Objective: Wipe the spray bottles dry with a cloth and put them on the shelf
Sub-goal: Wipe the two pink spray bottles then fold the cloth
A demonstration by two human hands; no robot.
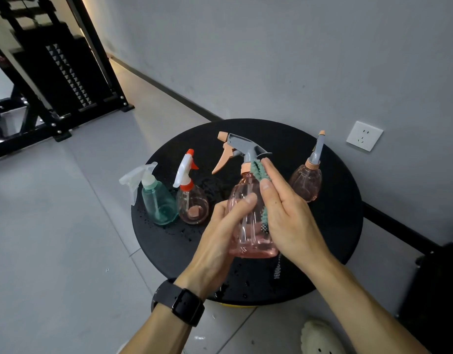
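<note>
My right hand (288, 213) has its fingers (267, 172) straight and laid flat, pressing a green cloth (258, 172) against the right side of the pink spray bottle (245, 226); the cloth shows as a strip between palm and bottle, from the neck down past the middle. My left hand (220, 233) grips the same bottle from the left, thumb (242, 208) across its front wall, the other fingers hidden behind it. I see the bottle upright at the centre of the frame, over the round black desk (335, 226); whether its base touches the top I cannot tell. Its grey head (243, 145) with peach trigger points toward the upper left. A black watch (184, 306) sits on my left wrist. Left of the held bottle stand a small clear bottle with red-and-white trigger (191, 203) and, just beside it, a teal bottle (159, 203) with a clear trigger. To the right stands a second pink bottle (305, 183). Water drops dot the desk. A white wall socket (364, 135) is at right, a black rack (62, 72) at upper left, and a pale shoe (319, 338) at the bottom edge.
</note>
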